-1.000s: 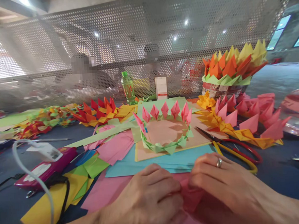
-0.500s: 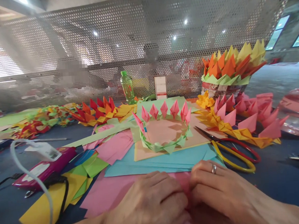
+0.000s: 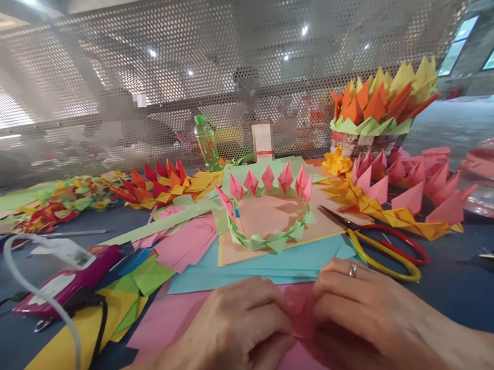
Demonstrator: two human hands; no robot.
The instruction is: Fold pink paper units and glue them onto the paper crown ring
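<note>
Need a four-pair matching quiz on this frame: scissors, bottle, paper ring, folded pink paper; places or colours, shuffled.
1. Scissors
2. Bottle
3. Paper ring
4. Folded pink paper

A. Between left hand and right hand
B. Red-and-yellow-handled
C. In front of the perforated screen
D. On a peach sheet

Pairs: 1-B, 2-C, 3-D, 4-A

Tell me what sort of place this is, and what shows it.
Probably a paper-craft work table in a large indoor space: scissors lie beside a ring of folded green and pink paper, and a tall perforated metal screen stands behind.
</note>
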